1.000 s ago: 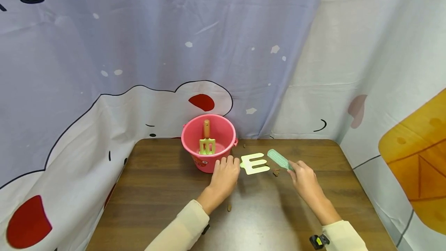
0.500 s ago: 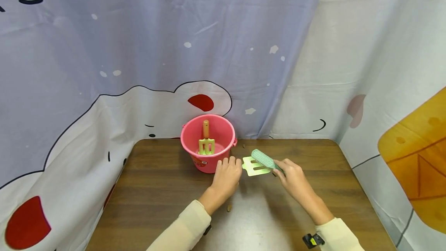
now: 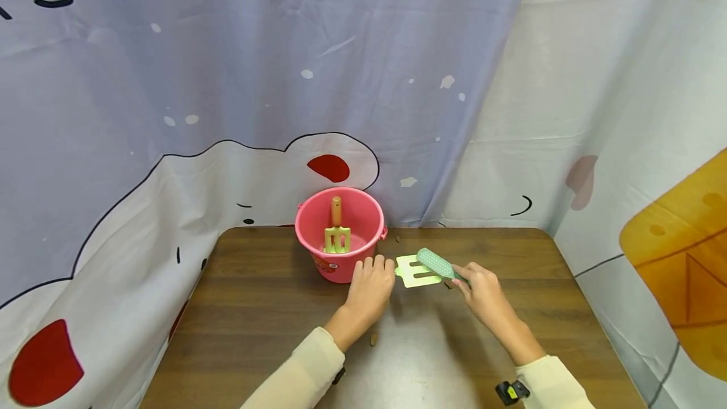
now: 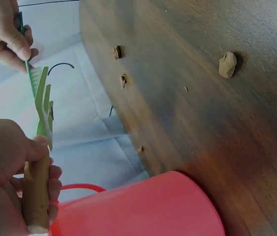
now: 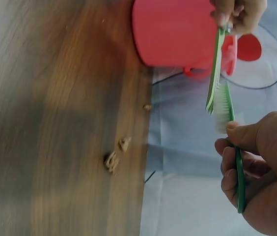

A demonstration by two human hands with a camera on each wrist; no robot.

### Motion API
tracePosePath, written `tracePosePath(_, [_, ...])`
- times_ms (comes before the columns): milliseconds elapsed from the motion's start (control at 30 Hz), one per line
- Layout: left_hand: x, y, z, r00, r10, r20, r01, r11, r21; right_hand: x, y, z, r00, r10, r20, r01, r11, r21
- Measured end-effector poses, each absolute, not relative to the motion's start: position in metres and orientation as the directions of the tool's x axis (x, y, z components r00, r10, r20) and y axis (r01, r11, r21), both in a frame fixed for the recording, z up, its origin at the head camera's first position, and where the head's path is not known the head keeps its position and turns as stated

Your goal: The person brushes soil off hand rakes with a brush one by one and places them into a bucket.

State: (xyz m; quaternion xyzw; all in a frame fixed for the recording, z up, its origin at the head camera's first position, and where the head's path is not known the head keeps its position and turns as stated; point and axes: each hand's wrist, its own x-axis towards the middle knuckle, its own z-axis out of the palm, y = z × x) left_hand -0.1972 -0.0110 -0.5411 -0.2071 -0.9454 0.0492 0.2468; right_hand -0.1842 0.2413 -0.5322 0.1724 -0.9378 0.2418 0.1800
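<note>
My left hand (image 3: pixel 370 289) grips the wooden handle (image 4: pixel 36 189) of a light green garden hand fork (image 3: pixel 410 272), raised above the table with its tines toward the right. In my right hand (image 3: pixel 483 292) is a green brush (image 3: pixel 435 262) with pale bristles (image 5: pixel 221 105), pinched by its handle. The bristles meet the fork's tines, as both wrist views show. A pink bucket (image 3: pixel 318 257) stands behind my left hand. Inside it leans another green fork (image 3: pixel 337 238) with a wooden handle.
Several brown crumbs and clumps lie on the wooden table (image 3: pixel 255 320): one lump (image 4: pixel 227 65) nearer me, a clump (image 5: pixel 111 162) below the tools, a small bit (image 3: pixel 397 239) near the back edge. A printed curtain (image 3: pixel 272 81) hangs behind the table.
My right hand has moved left, bringing the brush from beside the fork onto its tines. In the last half second the brush shifted slightly right along them. The left hand has barely moved.
</note>
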Motion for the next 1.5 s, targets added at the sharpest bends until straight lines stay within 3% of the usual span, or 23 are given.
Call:
tracePosePath(400, [-0.198, -0.018, -0.537, -0.795, 0.412, 0.445, 0.388, 0.909, -0.150, -0.183, 0.279, -0.543, -0.918, -0.137, 0.372, -0.289, 0.874, -0.391])
tracePosePath(1033, [-0.202, -0.032, -0.529, -0.836, 0.350, 0.422, 0.450, 0.878, 0.163, -0.183, 0.281, -0.538, -0.919, -0.121, 0.374, -0.294, 0.843, -0.451])
tracePosePath(1267, [-0.203, -0.036, -0.527, -0.811, 0.407, 0.420, 0.513, 0.840, 0.177, -0.180, 0.279, -0.533, -0.929, -0.121, 0.348, -0.283, 0.841, -0.462])
tracePosePath(1500, [-0.202, -0.035, -0.524, -0.823, 0.389, 0.414, 0.480, 0.866, 0.141, -0.175, 0.277, -0.531, -0.938, -0.119, 0.325, -0.272, 0.835, -0.478])
